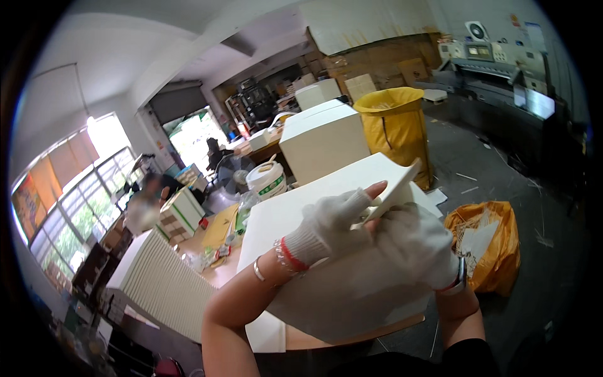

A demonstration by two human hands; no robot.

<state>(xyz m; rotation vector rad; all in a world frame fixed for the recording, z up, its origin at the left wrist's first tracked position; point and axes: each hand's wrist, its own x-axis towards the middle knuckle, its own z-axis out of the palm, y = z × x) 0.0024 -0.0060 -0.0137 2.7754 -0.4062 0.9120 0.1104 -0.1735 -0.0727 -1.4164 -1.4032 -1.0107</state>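
A big stack of white paper sheets (295, 195) lies in front of me on the table, and its corner curls up at the right. My left hand (336, 223), in a white knitted glove with bare fingertips and a red cuff, pinches the curled edge from the left, thumb on top. Close beside it, my right hand (418, 245) is gloved the same way and closed on the near side of that edge. How many sheets lie between the fingers is hidden by the gloves.
Left stands a tall stack of white boards (157, 286). Beyond my sheets are a white bucket (266, 178) and another large white stack (323, 141). On the right stand a yellow bin bag (396, 129) and an orange bag of paper scraps (502, 251). A person (164, 185) sits far left.
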